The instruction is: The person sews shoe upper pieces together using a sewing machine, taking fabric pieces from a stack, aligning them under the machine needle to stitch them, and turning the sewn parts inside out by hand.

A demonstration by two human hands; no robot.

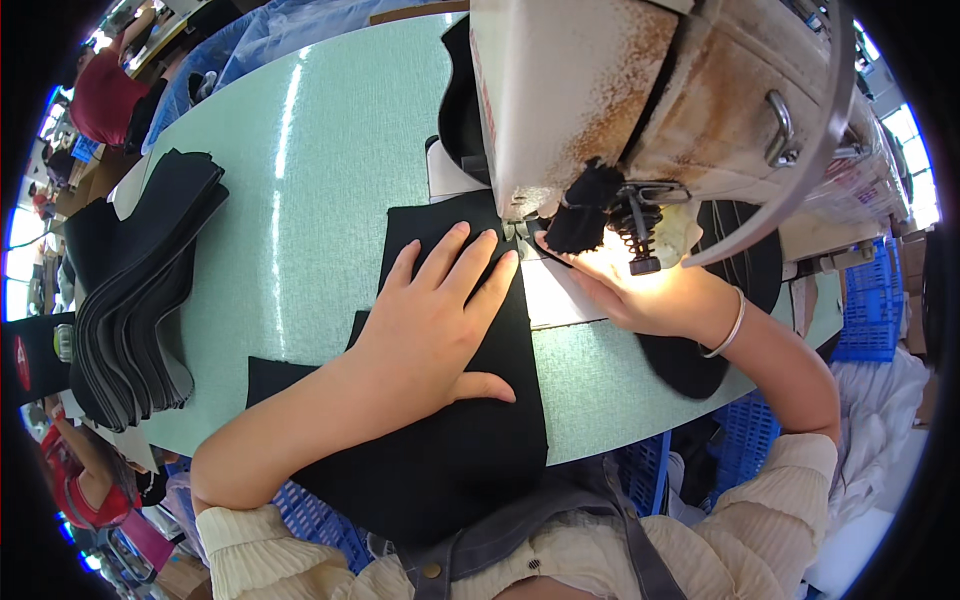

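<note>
My left hand [425, 325] lies flat on a large black fabric piece [470, 450], fingers spread and pointing at the sewing machine's needle area. The fabric runs from beneath the presser foot [514, 230] back over the table's near edge toward my lap. Close to the right of the foot, my right hand [650, 295] is closed, with a narrow black strip [556, 256] between its fingers. The machine's lamp glares over these fingers, and part of them is hidden behind the sewing machine [580, 90]. A pale plate [565, 300] lies under that hand.
A stack of cut black fabric pieces [140, 290] rests on the left of the pale green table [340, 130]. More black pieces [690, 365] lie beyond my right wrist. Blue crates [868, 305] stand at the right and below the table. Other people [105, 100] are at left.
</note>
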